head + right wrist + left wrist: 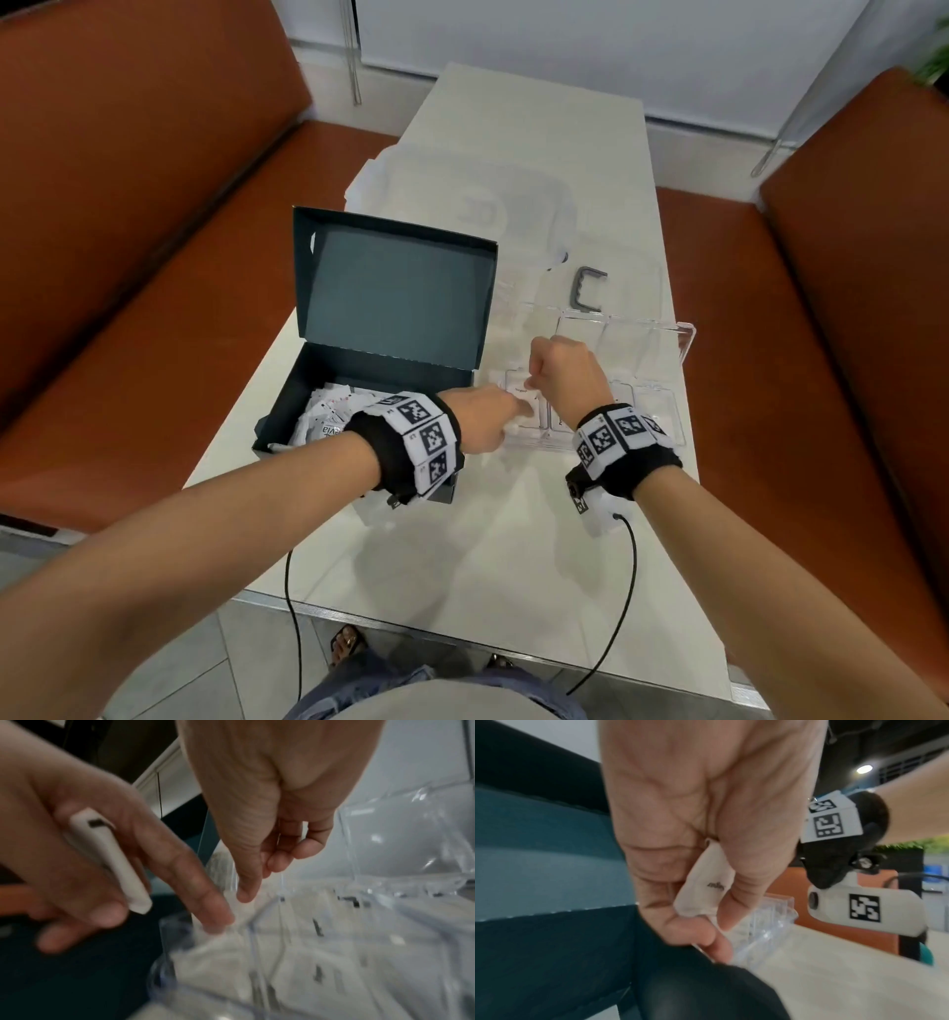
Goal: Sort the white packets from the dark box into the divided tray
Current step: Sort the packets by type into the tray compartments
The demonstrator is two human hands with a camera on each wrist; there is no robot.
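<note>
The small white paper packet (704,882) looks light, soft and easily creased; I would pinch it by an end. The left hand (485,419) pinches 1 beside the clear divided plastic tray (683,339) near the counter's right edge. The right hand (565,372) hangs loosely curled over the tray, holding nothing visible. Packets in the dark open cardboard box (380,288): uncountable heap.

The left hand (485,419) and its wristband (416,444) cover the near right corner of the dark box (359,383) and part of the packets (328,416) inside. The right hand (565,375) hides some near compartments of the clear tray (683,349). Print on the held packet (706,882) is too blurred to read, and whether the right fingers (295,854) pinch anything cannot be told
</note>
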